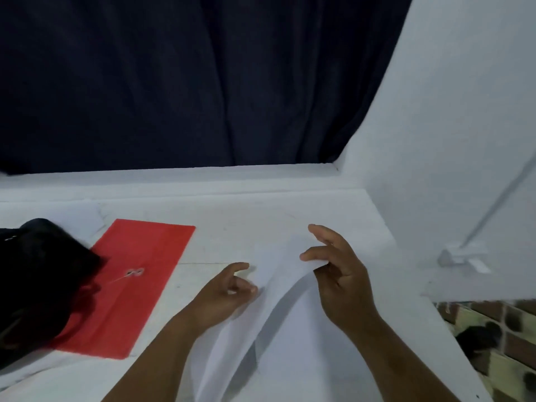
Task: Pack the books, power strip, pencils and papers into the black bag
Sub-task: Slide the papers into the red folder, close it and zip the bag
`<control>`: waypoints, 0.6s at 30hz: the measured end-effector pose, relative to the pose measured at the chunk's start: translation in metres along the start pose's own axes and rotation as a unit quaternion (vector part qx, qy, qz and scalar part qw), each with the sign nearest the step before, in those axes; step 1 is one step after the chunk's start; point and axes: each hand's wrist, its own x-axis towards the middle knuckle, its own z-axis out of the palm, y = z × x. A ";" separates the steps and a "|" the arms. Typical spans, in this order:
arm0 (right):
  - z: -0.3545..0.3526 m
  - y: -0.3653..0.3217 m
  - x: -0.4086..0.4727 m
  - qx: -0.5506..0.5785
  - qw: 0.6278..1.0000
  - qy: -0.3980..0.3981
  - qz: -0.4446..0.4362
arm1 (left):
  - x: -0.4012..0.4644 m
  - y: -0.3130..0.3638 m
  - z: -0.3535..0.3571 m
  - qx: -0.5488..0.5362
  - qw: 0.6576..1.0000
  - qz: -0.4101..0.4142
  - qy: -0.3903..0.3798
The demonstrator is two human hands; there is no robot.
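White papers [278,323] lie bent on the white table between my two hands. My right hand [339,274] pinches their upper edge between thumb and fingers and lifts it off the table. My left hand [229,291] has its fingers curled at the papers' left edge, pinching it. The black bag [37,285] lies at the left edge of the view. It rests partly on a red envelope [136,282] with a string clasp. No books, pencils or power strip show in the view.
A dark blue curtain [174,82] hangs behind the table. A white wall [464,140] rises at the right, with a white bracket and cable [461,256] on it. A brick-pattern floor [493,343] shows at the lower right.
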 end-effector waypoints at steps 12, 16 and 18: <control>-0.062 0.074 -0.033 -0.046 0.956 0.025 0.289 | 0.024 -0.033 0.060 0.324 0.941 0.052 0.080; -0.068 0.086 -0.053 0.076 0.873 0.121 0.467 | 0.017 -0.057 0.070 0.346 0.920 0.118 0.143; -0.068 0.091 -0.062 0.084 0.870 0.140 0.465 | 0.018 -0.059 0.072 0.339 0.915 0.138 0.169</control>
